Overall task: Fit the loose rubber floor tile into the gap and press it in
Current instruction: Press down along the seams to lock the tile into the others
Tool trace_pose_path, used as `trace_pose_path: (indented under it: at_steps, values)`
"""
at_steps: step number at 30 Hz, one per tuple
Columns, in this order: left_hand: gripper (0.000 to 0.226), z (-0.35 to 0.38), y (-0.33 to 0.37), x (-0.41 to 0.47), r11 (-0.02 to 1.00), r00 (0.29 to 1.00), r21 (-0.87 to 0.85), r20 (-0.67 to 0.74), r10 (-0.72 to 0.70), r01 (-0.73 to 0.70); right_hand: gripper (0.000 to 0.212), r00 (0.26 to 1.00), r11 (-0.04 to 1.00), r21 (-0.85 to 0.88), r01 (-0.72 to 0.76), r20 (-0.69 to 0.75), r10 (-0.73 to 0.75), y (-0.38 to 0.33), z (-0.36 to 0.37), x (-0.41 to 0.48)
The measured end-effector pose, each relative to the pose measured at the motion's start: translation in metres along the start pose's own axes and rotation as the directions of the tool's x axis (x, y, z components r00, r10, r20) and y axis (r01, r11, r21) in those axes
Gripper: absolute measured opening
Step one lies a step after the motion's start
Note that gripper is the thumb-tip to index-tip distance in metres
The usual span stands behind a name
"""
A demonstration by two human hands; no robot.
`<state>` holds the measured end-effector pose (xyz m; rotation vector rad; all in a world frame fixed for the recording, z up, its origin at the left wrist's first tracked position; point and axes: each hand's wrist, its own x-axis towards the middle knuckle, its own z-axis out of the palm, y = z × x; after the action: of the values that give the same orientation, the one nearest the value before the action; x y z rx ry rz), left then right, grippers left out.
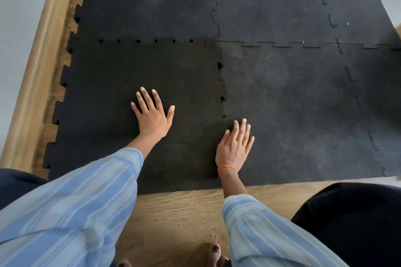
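Observation:
The loose black rubber tile (121, 71) lies in the near-left corner of the black mat, its toothed edges meeting the neighbouring tiles. Small dark holes show along its far seam (138, 40) and its right seam (221, 84), where the teeth sit unevenly. My left hand (153, 112) rests flat on the middle of this tile, fingers spread. My right hand (235, 147) lies flat across the lower end of the right seam, partly on the tile and partly on the greyer neighbouring tile (293, 103). Neither hand holds anything.
More interlocked black tiles (271, 1) cover the floor beyond. A wooden skirting strip (36, 75) runs along the left by a pale wall. Bare wood floor (184, 212) lies near me, with toes (216, 249) and dark-clothed knees at both lower corners.

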<state>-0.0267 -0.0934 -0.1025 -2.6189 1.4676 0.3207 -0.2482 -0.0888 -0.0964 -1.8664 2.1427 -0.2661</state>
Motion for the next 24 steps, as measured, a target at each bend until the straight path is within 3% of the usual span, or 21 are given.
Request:
trace_pose_path:
  at_steps: [2,5,8,12,13,15,18,24]
  values:
    - [0.080,-0.005,0.002,0.000,1.000,0.999,0.019,0.048,-0.020,0.019,0.050,0.993,0.994,-0.055,0.097,0.067,-0.094,-0.004,0.002,0.006]
    - [0.081,-0.018,0.006,0.004,0.999,0.982,0.030,0.186,-0.046,0.041,0.054,0.981,0.997,-0.080,0.021,0.195,-0.005,-0.014,0.002,0.011]
    - [0.087,-0.049,0.011,0.018,0.993,0.892,0.091,0.438,-0.112,0.080,0.055,0.954,0.996,-0.079,-0.032,0.294,0.054,-0.036,-0.005,0.020]
    - [0.101,-0.068,0.030,0.013,0.987,0.799,0.149,0.586,-0.139,0.063,0.058,0.926,0.994,-0.036,-0.101,0.361,0.107,-0.055,-0.014,0.020]
    - [0.104,-0.062,0.035,0.006,0.988,0.793,0.136,0.593,-0.137,0.069,0.060,0.914,0.991,-0.030,-0.128,0.384,0.130,-0.059,-0.015,0.020]
    - [0.107,-0.049,0.039,-0.001,0.989,0.846,0.131,0.518,-0.124,0.064,0.064,0.923,0.991,-0.025,-0.130,0.362,0.130,-0.060,-0.010,0.020]
    - [0.108,-0.033,0.036,-0.009,0.996,0.917,0.034,0.388,-0.092,0.085,0.067,0.939,0.998,-0.060,-0.019,0.342,0.039,-0.053,-0.010,0.022]
    - [0.095,-0.029,0.029,0.011,0.996,0.979,-0.025,0.186,0.086,-0.083,0.069,0.948,0.989,-0.100,0.105,0.311,-0.069,-0.036,-0.003,0.023]
